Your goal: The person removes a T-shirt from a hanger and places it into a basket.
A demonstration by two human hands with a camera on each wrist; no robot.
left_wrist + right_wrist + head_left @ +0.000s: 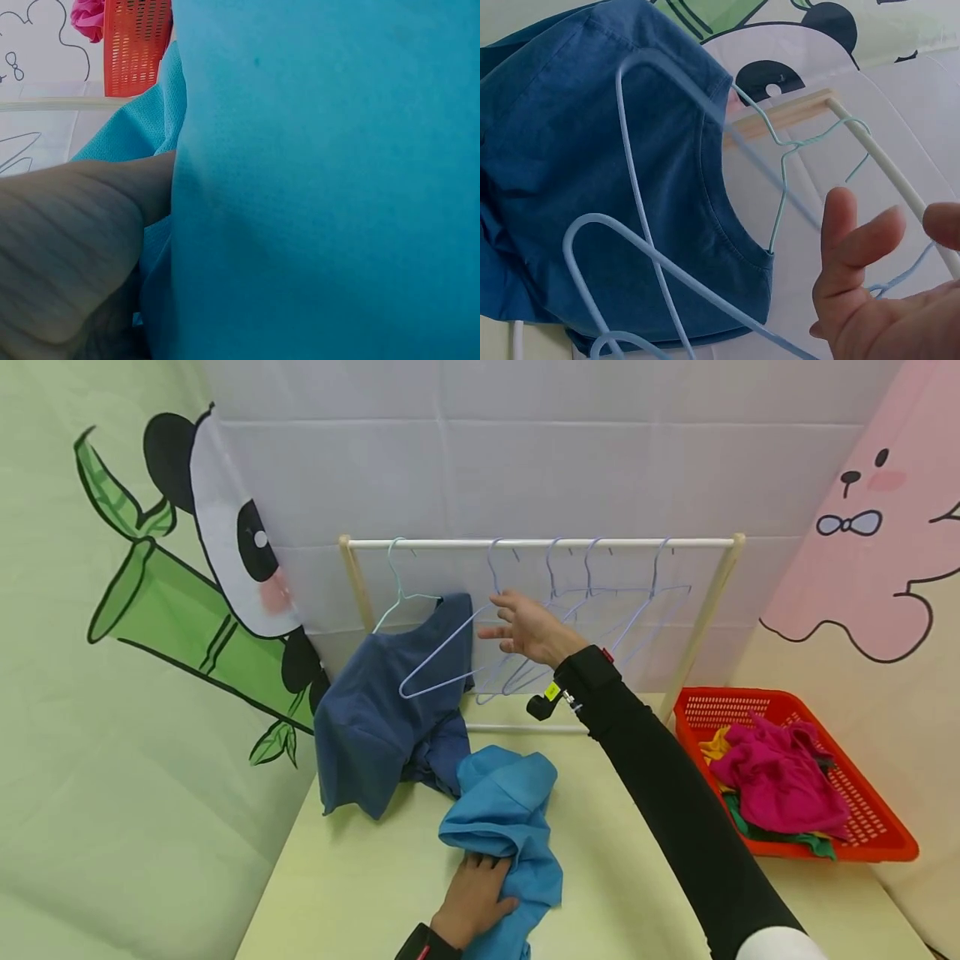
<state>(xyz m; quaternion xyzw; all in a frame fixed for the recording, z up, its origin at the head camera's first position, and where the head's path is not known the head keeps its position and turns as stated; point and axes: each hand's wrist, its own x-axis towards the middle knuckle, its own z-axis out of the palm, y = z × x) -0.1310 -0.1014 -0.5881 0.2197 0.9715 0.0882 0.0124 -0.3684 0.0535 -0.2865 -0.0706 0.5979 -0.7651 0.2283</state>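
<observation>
My left hand (472, 897) rests on a crumpled light blue garment (528, 802) on the table, fingertips at a fold and thumb spread to the side. The cloth fills most of the left wrist view. My right hand (528, 628) is raised at the rack, fingers spread and holding nothing. It is right beside the neck of a lilac wire hanger (442, 647). In the right wrist view the fingers (840, 221) are apart. A dark blue garment (390, 693) hangs on a mint green hanger (397, 585) at the rack's left end.
A white rail (450, 544) on wooden posts carries several bare lilac hangers (652, 589) to the right. On the table's right stands a red basket (877, 810) with a magenta cloth (780, 777) and yellow and green ones. Printed curtains enclose the table (345, 893).
</observation>
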